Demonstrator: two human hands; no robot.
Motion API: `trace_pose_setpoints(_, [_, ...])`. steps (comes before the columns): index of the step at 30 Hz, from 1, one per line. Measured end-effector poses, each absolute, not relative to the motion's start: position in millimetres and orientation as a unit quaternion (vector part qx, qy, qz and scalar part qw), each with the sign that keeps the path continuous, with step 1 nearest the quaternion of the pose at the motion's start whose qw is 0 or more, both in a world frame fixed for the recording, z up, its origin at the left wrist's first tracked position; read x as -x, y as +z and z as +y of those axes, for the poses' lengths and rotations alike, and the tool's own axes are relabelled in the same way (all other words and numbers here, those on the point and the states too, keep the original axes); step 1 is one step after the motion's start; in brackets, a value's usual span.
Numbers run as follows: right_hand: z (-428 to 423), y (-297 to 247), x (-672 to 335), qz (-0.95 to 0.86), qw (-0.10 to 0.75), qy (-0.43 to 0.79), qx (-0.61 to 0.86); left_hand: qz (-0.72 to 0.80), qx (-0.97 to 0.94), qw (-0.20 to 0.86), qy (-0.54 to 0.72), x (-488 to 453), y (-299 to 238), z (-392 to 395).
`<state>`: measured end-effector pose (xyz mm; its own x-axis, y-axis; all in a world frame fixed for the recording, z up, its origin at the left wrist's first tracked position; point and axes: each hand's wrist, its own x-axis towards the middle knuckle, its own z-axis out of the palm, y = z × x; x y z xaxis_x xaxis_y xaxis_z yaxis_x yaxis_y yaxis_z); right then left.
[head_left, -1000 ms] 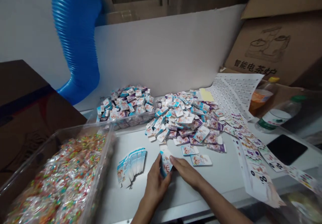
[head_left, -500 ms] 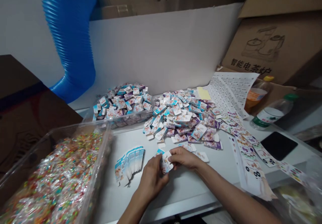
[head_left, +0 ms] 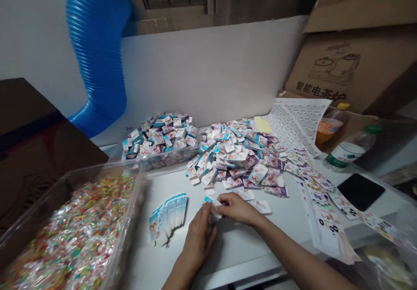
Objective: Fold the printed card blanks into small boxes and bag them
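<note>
Along the white bench (head_left: 250,255), the left hand (head_left: 198,233) curls narrowly around a small printed card (head_left: 213,214), mostly hidden, while the right hand (head_left: 236,208) pinches its upper edge. The card should handle light, thin and fairly stiff, best taken by its edges. Just left lies a fanned stack of blue-edged cards (head_left: 167,218), beside a clear plastic bin (head_left: 139,194) of wrapped sweets (head_left: 81,233). Farther off sit a loose heap of cards (head_left: 234,159) and a cardboard box (head_left: 352,77).
</note>
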<state>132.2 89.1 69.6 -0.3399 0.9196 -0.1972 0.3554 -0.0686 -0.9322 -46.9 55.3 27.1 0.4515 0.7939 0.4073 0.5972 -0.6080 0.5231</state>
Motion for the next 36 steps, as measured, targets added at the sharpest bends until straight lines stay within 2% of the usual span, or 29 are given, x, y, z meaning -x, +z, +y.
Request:
trace_pose_setpoints(7, [68,73,-121,-0.574,0.376,0.53,0.498,0.431,-0.794,0.091,0.418,41,15,52])
trace_pose_setpoints(14, [55,78,-118,-0.565,0.396,0.516,0.508,0.43,-0.785,0.082,0.438,37,24,45])
trace_pose_setpoints(19, [44,78,-109,-0.462,0.457,0.631,0.424,0.464,-0.75,0.125,0.454,36,38,45])
trace_pose_setpoints(23, [40,71,-103,-0.39,0.463,0.655,0.452,0.426,-0.782,0.103,0.444,36,36,41])
trace_pose_setpoints(25, [38,68,-102,-0.42,0.442,0.615,0.5,0.415,-0.798,0.103,0.424,37,31,37])
trace_pose_setpoints(30, [27,70,-102,-0.632,0.418,0.356,0.547,0.448,-0.785,0.144,0.404,35,23,30])
trace_pose_setpoints(32, [25,73,-102,-0.648,0.399,0.347,0.548,0.439,-0.793,0.137,0.4,34,23,30])
trace_pose_setpoints(36, [28,76,-104,-0.62,0.4,0.423,0.526,0.422,-0.799,0.123,0.41,34,24,31])
